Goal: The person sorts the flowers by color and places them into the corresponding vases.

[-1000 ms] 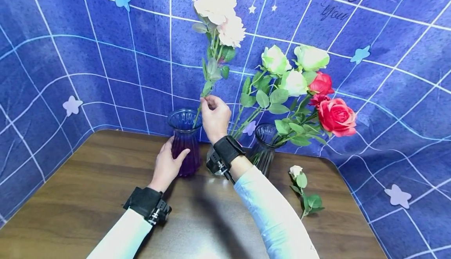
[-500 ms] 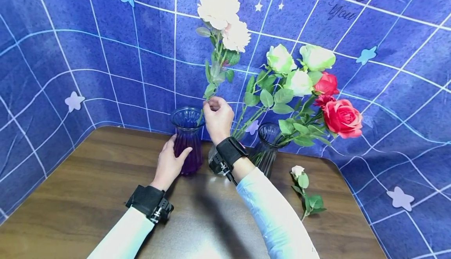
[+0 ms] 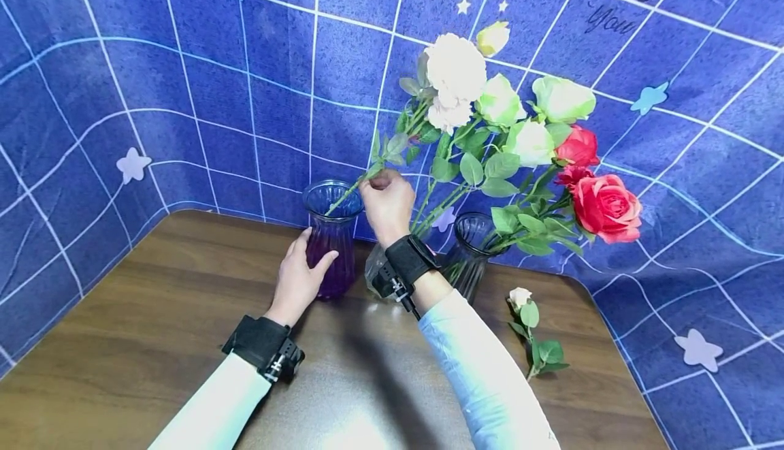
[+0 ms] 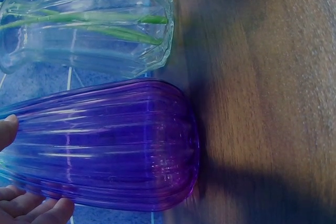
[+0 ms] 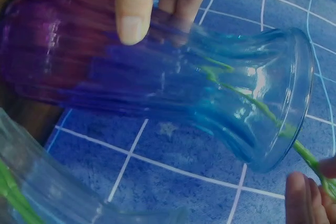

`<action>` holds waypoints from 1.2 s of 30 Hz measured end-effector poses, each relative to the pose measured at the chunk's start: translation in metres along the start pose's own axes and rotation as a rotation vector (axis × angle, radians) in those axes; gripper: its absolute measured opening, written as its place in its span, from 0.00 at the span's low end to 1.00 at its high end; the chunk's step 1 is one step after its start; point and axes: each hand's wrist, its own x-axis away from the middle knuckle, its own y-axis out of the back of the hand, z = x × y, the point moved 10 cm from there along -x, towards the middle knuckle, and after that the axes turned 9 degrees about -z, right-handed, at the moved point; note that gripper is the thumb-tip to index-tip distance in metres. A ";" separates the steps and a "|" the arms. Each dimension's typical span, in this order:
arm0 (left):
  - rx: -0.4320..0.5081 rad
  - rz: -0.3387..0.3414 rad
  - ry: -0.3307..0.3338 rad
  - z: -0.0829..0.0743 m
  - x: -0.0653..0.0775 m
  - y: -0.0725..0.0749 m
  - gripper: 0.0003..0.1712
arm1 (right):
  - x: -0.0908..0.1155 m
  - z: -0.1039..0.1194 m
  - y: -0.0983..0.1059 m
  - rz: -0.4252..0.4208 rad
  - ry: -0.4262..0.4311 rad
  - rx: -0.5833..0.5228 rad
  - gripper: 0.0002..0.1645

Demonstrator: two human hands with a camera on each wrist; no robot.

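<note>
A ribbed glass vase (image 3: 333, 273), purple at the base and blue at the rim, stands upright on the table. My left hand (image 3: 298, 281) holds its left side, thumb and fingers on opposite sides in the right wrist view. Above and right of the rim, my right hand (image 3: 390, 206) pinches the green stem (image 5: 262, 109) of a spray of pale flowers (image 3: 453, 72) with a yellowish bud (image 3: 493, 38). The stem slants through the vase's mouth, its end inside around the neck. Leaves and pale blooms lean to the right, overlapping the green-white roses (image 3: 529, 142).
A clear glass vase (image 4: 100, 40) with green stems stands right of the purple one, mostly behind my right wrist. Further right is a dark grey vase (image 3: 468, 239) with red roses (image 3: 606, 208). A short white rose (image 3: 520, 297) lies on the table (image 3: 153, 341). Patterned blue cloth hangs behind.
The spray has tilted to the right and lower, from nearly upright to slanting. My right hand still pinches the stem. My left hand stays on the vase while the head view shifts slightly.
</note>
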 end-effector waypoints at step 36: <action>0.033 0.009 0.017 0.001 0.000 0.001 0.41 | 0.017 -0.009 -0.018 0.246 0.059 0.112 0.15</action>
